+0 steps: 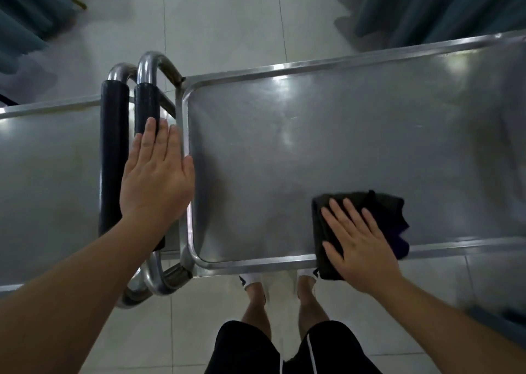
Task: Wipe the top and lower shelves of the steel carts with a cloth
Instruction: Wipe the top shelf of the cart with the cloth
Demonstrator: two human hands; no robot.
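Two steel carts stand end to end below me. The right cart's top shelf (327, 134) fills the middle and right of the view. A dark folded cloth (381, 205) lies on it at the near rim. My right hand (361, 245) presses flat on the cloth with straight, spread fingers. My left hand (158, 171) is flat with straight fingers above that cart's left rim, over its black-padded handle (146, 106). The left cart's top shelf (48, 174) shows at the left, with its own black-padded handle (112, 157) beside the first. The lower shelves are hidden.
Pale floor tiles (216, 18) surround the carts. Teal curtains hang at the far left (25, 18) and the far right (444, 9). My legs in black shorts and my feet in white socks (279, 282) stand at the right cart's near edge.
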